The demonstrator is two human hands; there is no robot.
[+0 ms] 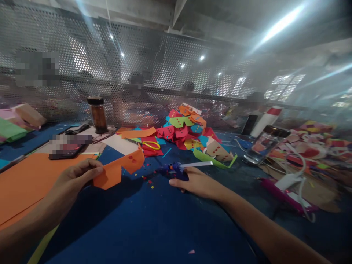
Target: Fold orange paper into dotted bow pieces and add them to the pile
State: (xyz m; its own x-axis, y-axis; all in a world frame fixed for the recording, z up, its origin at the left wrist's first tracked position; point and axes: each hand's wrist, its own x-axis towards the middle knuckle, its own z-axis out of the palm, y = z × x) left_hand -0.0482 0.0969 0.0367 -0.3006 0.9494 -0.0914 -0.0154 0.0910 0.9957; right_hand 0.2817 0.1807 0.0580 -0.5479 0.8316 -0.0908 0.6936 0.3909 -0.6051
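My left hand [74,179] pinches a folded orange paper piece [118,168] with small red squares on it, held just above the blue table [154,227]. Further right, my right hand [195,181] is closed around a blue glue gun [176,170] lying low on the table, its white glue stick [196,164] pointing right. The gun's nozzle points left toward the orange paper, a short gap apart. Tiny paper scraps lie on the table between the two hands.
A heap of folded coloured paper pieces [187,128] sits behind, with yellow-handled scissors [151,145]. Orange sheets [24,179] and a phone [66,150] lie at left, a brown jar [97,113] behind. A glass jar [261,146], white bottle [265,121] and cable [299,172] are at right. Mesh screen with people beyond.
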